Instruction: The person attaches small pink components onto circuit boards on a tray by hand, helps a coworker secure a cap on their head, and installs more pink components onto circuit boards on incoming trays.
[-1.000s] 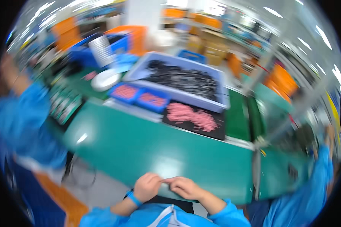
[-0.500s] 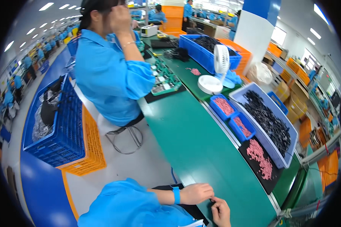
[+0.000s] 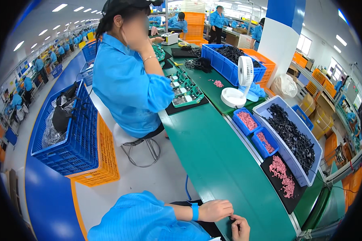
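Low in the frame, the left hand [image 3: 215, 210] lies knuckles-up at the near edge of the green table [image 3: 221, 160], fingers curled under, a blue wristband [image 3: 194, 211] on the wrist. The right hand [image 3: 239, 227] sits just below and to its right, fingertips nearly meeting the left's. Something small may be pinched between them, but it is too tiny to make out, so whether either hand grips anything cannot be told.

Against half a second ago, the view has barely swung: both hands hold the same spot at the bottom edge, the right one showing a little more. A full second back, the camera faced the table head-on with the hands at bottom centre.

At right, a black tray [image 3: 281, 182] of pink parts lies well apart from the hands, beside a pale bin [image 3: 287, 132] of black parts and two small blue bins [image 3: 265, 142]. Upper centre, a co-worker in blue [image 3: 128, 84] sits on a stool, hand raised to the face as before.
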Tool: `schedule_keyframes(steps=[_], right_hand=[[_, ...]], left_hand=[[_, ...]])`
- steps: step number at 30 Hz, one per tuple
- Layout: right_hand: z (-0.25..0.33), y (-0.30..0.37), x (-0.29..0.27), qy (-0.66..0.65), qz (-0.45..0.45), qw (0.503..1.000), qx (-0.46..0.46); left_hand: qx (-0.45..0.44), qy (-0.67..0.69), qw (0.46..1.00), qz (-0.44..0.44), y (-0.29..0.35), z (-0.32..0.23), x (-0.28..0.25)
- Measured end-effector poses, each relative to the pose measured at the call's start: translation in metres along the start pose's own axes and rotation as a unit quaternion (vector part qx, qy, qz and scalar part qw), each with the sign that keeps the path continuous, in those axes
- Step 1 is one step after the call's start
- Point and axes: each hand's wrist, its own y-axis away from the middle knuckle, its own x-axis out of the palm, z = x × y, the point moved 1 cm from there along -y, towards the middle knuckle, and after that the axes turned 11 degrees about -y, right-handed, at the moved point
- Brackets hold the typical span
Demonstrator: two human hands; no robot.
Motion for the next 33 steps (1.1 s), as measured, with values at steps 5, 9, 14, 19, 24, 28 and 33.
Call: schedule_keyframes(steps=[5,9,14,19,24,28,33], right_hand=[[0.006,0.003,-0.003,-0.001,-0.010,1.000,-0.002],[0.008,-0.002,-0.001,0.008,-0.007,1.000,-0.005],[0.010,-0.003,-0.002,0.007,-0.009,1.000,-0.003],[0.010,-0.002,-0.002,-0.003,-0.015,1.000,-0.002],[0.008,0.004,-0.007,-0.001,-0.052,0.999,-0.011],[-0.002,0.011,-0.015,0.102,-0.144,0.983,0.043],[-0.038,0.018,-0.029,0.174,-0.312,0.926,0.122]], left_hand=[[0.007,-0.009,1.000,0.004,-0.003,-0.006,-0.001],[0.003,-0.016,1.000,0.010,-0.003,-0.003,-0.003],[0.001,-0.010,1.000,0.004,-0.003,-0.003,-0.002],[-0.002,-0.009,1.000,0.002,-0.001,-0.003,-0.002],[-0.003,0.005,1.000,0.009,-0.003,-0.004,-0.002],[0.011,-0.001,1.000,0.016,-0.003,-0.004,-0.003],[0.009,-0.038,0.999,-0.021,-0.006,-0.005,-0.008]])
